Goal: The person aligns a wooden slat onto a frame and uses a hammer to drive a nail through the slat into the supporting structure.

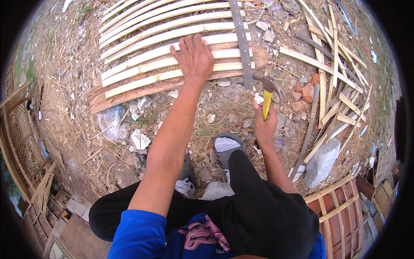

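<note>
Slats: pale bamboo slats (172, 43) lie side by side on the ground, crossed by a grey batten (241, 43), I judge to keep them in line.
Left hand: my left hand (195, 58) lies flat, fingers spread, pressing the nearest slats.
Right hand: my right hand (265, 127) is wrapped around the yellow-handled hammer (268, 93), its head near the batten's end.

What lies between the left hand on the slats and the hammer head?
In the head view, a grey crosswise strip lies over the bamboo slats between the left hand and the hammer.
</note>
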The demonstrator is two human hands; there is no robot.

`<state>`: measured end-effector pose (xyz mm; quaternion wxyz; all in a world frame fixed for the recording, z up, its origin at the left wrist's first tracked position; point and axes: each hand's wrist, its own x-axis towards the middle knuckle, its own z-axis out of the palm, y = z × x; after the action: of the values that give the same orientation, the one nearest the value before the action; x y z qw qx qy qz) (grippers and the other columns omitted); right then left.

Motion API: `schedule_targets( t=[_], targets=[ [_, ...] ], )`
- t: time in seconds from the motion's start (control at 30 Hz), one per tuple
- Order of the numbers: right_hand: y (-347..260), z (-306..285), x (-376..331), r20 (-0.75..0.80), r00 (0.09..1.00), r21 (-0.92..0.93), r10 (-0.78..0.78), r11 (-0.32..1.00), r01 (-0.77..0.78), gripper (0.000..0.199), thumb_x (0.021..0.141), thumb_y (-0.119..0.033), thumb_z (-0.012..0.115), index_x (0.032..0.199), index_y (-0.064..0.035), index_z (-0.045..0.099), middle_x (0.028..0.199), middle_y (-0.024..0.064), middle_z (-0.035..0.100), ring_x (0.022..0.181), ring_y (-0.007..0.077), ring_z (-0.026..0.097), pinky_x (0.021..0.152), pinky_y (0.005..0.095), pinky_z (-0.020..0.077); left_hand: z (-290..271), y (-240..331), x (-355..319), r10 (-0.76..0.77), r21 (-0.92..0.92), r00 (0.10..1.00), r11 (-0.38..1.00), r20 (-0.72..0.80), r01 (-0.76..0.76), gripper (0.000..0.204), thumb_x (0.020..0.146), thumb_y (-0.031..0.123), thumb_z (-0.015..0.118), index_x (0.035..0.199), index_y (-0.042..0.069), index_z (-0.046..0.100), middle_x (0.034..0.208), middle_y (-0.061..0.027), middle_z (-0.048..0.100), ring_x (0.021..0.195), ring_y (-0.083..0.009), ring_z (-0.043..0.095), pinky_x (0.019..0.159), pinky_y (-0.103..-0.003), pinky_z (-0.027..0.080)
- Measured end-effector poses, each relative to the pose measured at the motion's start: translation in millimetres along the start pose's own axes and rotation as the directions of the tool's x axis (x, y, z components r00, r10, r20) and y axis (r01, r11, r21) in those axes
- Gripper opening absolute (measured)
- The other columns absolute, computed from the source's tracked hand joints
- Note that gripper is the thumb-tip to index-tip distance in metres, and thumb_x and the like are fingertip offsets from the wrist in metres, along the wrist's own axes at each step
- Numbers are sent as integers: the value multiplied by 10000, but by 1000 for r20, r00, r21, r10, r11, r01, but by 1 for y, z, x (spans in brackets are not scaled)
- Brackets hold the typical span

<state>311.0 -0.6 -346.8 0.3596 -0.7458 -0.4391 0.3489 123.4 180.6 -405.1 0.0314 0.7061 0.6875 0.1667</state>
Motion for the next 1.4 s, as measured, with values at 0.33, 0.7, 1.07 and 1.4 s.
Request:
schedule_targets(
  t=[0.33,0.7,1.07,1.4],
  targets=[
    [17,48,51,-155,957,308,246,932,-190,408,805,-266,828,867,-61,480,682,-26,460,589,76,412,529,255,374,1,-1,-5,3,-45,995,999,-96,-8,345,998,302,468,1236,60,533,1269,-156,491,1255,-323,406,1087,-606,173],
    [17,52,54,-164,955,313,247,931,-187,408,799,-247,829,868,-68,469,704,-25,448,609,78,413,545,259,377,-22,31,-59,229,-154,965,966,127,-209,499,890,388,647,1323,172,522,1390,-129,423,1357,-354,331,1092,-677,161],
    [34,56,55,-145,969,336,201,931,-143,425,791,-263,833,888,-59,472,788,9,448,695,118,427,618,284,389,-14,65,-65,63,-130,946,991,319,-22,591,871,566,609,1425,447,439,1593,-133,192,1469,-427,97,1060,-768,25],
    [27,49,52,-97,977,282,192,946,-158,380,834,-264,783,919,-46,483,767,16,469,683,136,465,625,314,414,-23,51,-32,232,-90,895,973,380,-214,630,779,690,611,1368,514,474,1620,-72,140,1472,-450,57,1010,-833,40]
  ],
)
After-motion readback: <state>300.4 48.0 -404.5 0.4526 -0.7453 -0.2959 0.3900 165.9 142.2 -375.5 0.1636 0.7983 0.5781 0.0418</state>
